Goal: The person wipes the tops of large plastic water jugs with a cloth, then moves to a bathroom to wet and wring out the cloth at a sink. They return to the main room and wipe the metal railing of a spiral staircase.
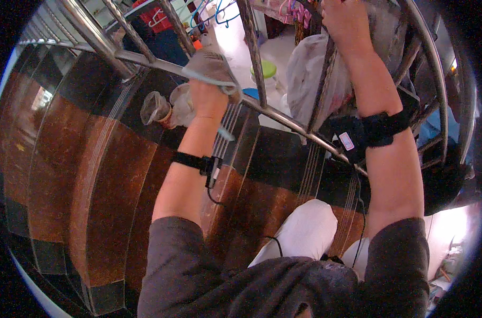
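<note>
My left hand (pixel 210 95) grips a greyish cloth (pixel 211 69) at the lower rail (pixel 280 117) of a metal stair railing; its fingers are mostly hidden by the cloth. Up at the right, my right hand (pixel 344 18) is raised at the upper part of the railing, near a twisted metal baluster (pixel 322 83). Its fingertips run to the picture's top edge, so its hold cannot be made out. Black straps with small devices are around both forearms.
Brown and black stone stair steps (pixel 117 159) descend at the left. Crumpled clear plastic cups or bags (pixel 155 108) sit beside the railing. Beyond it are a translucent plastic bag (pixel 308 75), a container with a green lid (pixel 268 69) and several hangers (pixel 227 14). A black cable hangs by my right arm.
</note>
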### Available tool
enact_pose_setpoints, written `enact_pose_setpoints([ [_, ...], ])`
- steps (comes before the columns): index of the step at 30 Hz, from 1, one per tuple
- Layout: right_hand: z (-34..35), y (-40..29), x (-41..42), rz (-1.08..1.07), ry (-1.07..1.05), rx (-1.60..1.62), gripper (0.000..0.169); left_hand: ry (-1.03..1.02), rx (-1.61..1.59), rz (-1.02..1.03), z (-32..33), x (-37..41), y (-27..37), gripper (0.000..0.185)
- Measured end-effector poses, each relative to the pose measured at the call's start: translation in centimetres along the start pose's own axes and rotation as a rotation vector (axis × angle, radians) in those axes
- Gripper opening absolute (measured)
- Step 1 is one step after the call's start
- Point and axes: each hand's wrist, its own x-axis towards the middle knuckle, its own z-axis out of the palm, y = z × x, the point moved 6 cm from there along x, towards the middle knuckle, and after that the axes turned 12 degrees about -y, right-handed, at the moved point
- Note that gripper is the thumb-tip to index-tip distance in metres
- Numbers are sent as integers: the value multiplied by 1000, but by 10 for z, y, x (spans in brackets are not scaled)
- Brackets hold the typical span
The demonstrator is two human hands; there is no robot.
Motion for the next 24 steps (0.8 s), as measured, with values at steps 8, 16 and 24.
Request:
enact_pose_setpoints([
  [8,9,8,2,21,-50,-49,44,-485,624,228,76,-8,-21,40],
  [16,16,11,-1,-10,-32,-72,49,-223,755,216,117,-39,-10,37],
  [24,28,21,11,-4,-176,82,36,-351,-18,-355,75,-36,2,18],
])
